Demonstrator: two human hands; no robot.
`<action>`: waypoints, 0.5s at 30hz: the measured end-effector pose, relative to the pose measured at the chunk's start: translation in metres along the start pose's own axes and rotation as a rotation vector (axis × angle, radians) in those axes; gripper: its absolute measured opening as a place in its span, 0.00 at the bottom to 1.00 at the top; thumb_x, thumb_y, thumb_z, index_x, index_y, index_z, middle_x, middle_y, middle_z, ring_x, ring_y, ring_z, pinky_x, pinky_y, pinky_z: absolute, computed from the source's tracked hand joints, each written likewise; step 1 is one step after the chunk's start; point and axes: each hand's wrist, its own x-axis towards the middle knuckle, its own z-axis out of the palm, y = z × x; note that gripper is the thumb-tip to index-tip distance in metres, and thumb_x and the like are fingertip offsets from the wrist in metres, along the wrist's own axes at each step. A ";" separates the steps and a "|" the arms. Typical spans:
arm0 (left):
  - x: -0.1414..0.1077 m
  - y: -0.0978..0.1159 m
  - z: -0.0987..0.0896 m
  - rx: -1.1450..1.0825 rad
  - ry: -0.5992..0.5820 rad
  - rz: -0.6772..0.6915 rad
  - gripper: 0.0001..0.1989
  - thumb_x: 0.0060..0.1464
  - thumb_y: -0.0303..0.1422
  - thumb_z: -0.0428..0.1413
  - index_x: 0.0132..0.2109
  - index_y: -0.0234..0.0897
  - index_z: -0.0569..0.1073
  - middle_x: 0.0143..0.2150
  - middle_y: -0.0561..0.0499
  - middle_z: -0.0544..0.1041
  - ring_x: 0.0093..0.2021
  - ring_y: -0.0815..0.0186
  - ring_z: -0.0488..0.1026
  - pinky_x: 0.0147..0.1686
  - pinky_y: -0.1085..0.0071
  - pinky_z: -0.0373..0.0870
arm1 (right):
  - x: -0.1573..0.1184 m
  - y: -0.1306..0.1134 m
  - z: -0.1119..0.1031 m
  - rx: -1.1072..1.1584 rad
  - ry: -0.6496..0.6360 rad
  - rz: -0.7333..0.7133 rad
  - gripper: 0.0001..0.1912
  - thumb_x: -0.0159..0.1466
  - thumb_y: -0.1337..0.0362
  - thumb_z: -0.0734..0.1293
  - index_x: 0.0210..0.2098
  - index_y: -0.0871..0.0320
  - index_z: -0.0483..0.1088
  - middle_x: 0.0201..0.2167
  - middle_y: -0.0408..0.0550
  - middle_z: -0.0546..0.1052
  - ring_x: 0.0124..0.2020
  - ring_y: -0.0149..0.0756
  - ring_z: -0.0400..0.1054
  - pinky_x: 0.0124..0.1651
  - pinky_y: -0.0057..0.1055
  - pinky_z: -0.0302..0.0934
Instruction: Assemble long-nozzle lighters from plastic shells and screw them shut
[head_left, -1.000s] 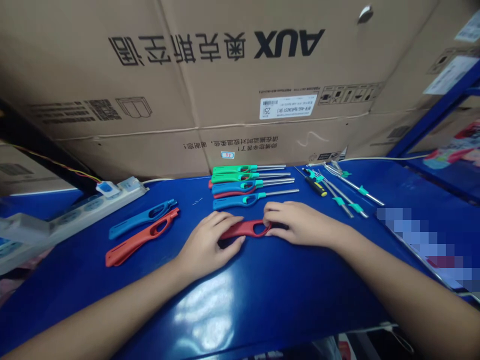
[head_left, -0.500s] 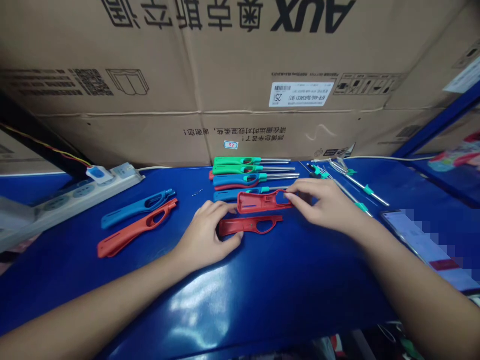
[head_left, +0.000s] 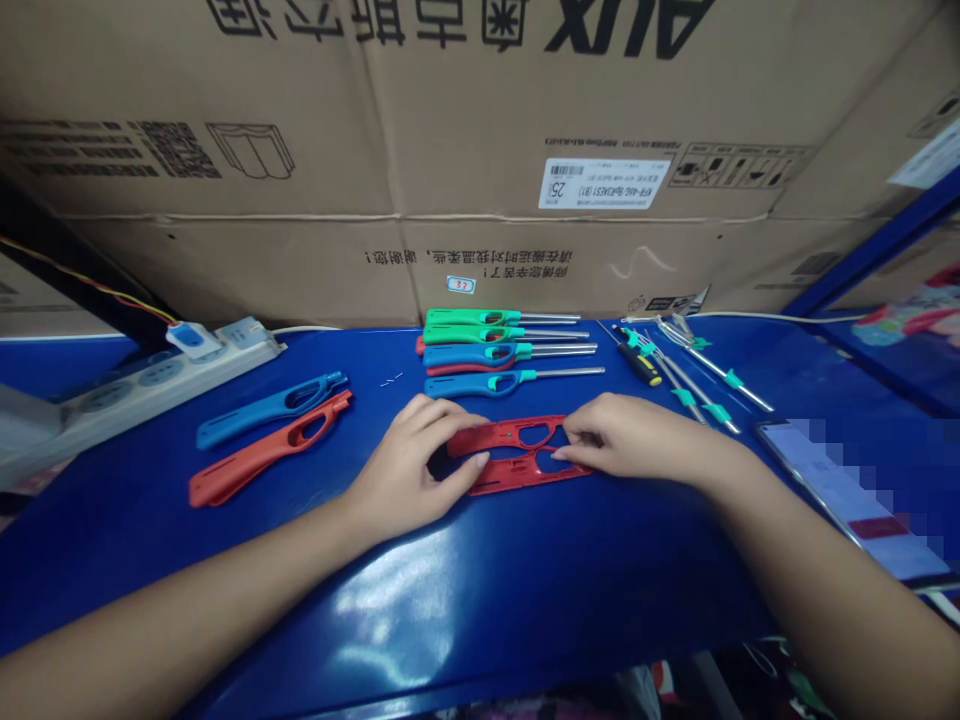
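Two red lighter handle halves lie side by side, hollow faces up, between my hands. My left hand (head_left: 412,465) curls its fingers over the left end of the far half (head_left: 491,437), its thumb at the left end of the near half (head_left: 517,484). At the right end, my right hand (head_left: 622,435) pinches the near half between thumb and fingers. Behind them are a blue gas lighter (head_left: 472,385) with a metal tube and several more blue and green lighters (head_left: 465,333). A blue handle shell (head_left: 259,412) and a red handle shell (head_left: 259,452) lie to my left.
Metal lighter tubes with green parts (head_left: 686,375) and a black-yellow screwdriver (head_left: 641,365) lie at the back right. A phone (head_left: 817,470) is at the right, a power strip (head_left: 161,372) at the left. Small metal pins (head_left: 391,380) rest behind my left hand. A large carton (head_left: 480,200) stands behind.
My right hand has brought its red half towards me, from behind the other half to the near side. The left-hand half now lies slightly farther away, beside it.
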 end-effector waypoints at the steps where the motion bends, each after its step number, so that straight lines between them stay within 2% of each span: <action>1: 0.000 0.001 -0.001 0.009 -0.021 0.031 0.15 0.61 0.35 0.58 0.54 0.40 0.75 0.49 0.47 0.77 0.50 0.57 0.71 0.52 0.59 0.68 | 0.001 0.001 0.000 0.001 0.017 -0.005 0.20 0.68 0.52 0.65 0.24 0.58 0.68 0.22 0.42 0.71 0.22 0.28 0.59 0.26 0.29 0.46; 4: -0.001 0.003 -0.002 0.023 -0.099 0.127 0.17 0.62 0.32 0.56 0.58 0.41 0.73 0.52 0.46 0.76 0.53 0.57 0.71 0.54 0.58 0.66 | 0.001 0.007 -0.003 0.061 0.069 -0.033 0.20 0.69 0.51 0.64 0.27 0.57 0.71 0.26 0.43 0.75 0.25 0.29 0.64 0.29 0.28 0.51; 6: -0.001 0.002 -0.002 0.030 -0.142 0.162 0.19 0.62 0.30 0.55 0.59 0.41 0.72 0.54 0.46 0.76 0.55 0.57 0.71 0.55 0.57 0.65 | -0.001 0.014 -0.008 0.048 0.174 0.021 0.17 0.70 0.53 0.62 0.32 0.56 0.74 0.29 0.44 0.77 0.28 0.31 0.67 0.32 0.29 0.54; 8: -0.002 0.002 -0.001 0.030 -0.164 0.164 0.20 0.60 0.28 0.54 0.59 0.40 0.72 0.54 0.46 0.76 0.55 0.57 0.70 0.56 0.57 0.65 | -0.004 0.026 -0.015 -0.053 0.337 0.208 0.13 0.69 0.55 0.62 0.39 0.54 0.76 0.32 0.45 0.79 0.31 0.35 0.70 0.34 0.30 0.55; 10: -0.002 0.001 -0.001 0.020 -0.170 0.157 0.21 0.58 0.26 0.54 0.58 0.40 0.72 0.54 0.46 0.76 0.55 0.57 0.70 0.56 0.57 0.65 | -0.009 0.042 -0.023 -0.177 0.443 0.513 0.11 0.68 0.58 0.62 0.42 0.52 0.76 0.35 0.47 0.80 0.35 0.40 0.72 0.32 0.32 0.54; 12: -0.002 0.000 -0.001 0.008 -0.172 0.155 0.23 0.56 0.24 0.53 0.58 0.40 0.73 0.54 0.47 0.76 0.55 0.57 0.70 0.56 0.56 0.65 | -0.014 0.061 -0.030 -0.209 0.423 0.785 0.12 0.66 0.58 0.63 0.45 0.52 0.75 0.40 0.50 0.80 0.40 0.46 0.73 0.31 0.33 0.54; 15: -0.002 -0.002 -0.001 0.003 -0.165 0.140 0.25 0.53 0.22 0.52 0.58 0.40 0.73 0.54 0.47 0.76 0.55 0.56 0.70 0.56 0.55 0.66 | -0.020 0.087 -0.035 -0.141 0.264 1.006 0.12 0.62 0.58 0.67 0.43 0.55 0.75 0.44 0.54 0.79 0.46 0.50 0.74 0.33 0.34 0.58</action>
